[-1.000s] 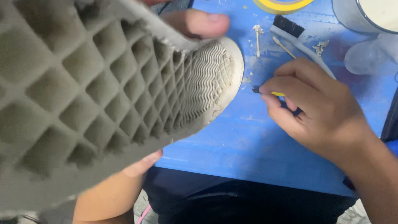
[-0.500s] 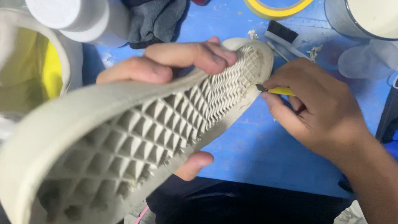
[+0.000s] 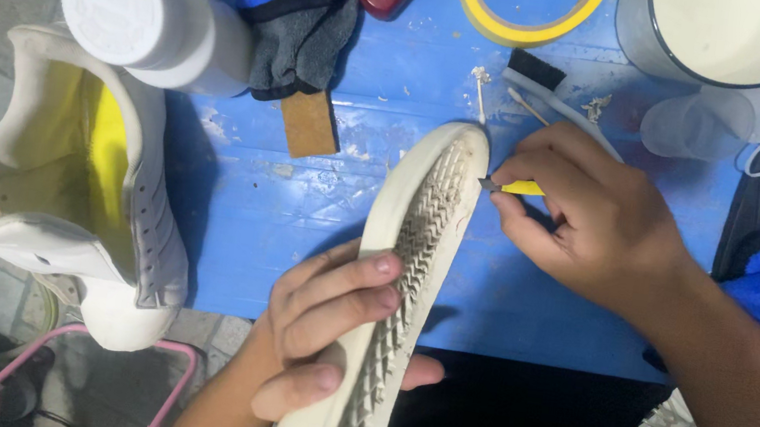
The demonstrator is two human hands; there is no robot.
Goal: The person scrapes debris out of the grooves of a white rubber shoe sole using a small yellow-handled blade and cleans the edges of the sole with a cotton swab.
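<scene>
My left hand (image 3: 328, 323) grips a cream sneaker (image 3: 406, 275) turned on its side, its ridged sole facing right and its toe resting on the blue table (image 3: 304, 204). My right hand (image 3: 592, 220) pinches a small yellow-handled blade (image 3: 511, 187), whose tip touches the sole's edge near the toe.
A second white sneaker (image 3: 73, 195) with a yellow lining lies at the left table edge. Two white bottles (image 3: 153, 12), blue and grey cloths (image 3: 303, 11), a brown block (image 3: 309, 123), yellow tape (image 3: 531, 10), a black-bristled brush (image 3: 550, 85), a white bowl (image 3: 740, 36) and clear cups (image 3: 719, 125) stand behind.
The sneaker has swung away from the camera and turned onto its side. My left hand shifted its grip toward the heel. My right hand still keeps the blade at the toe edge.
</scene>
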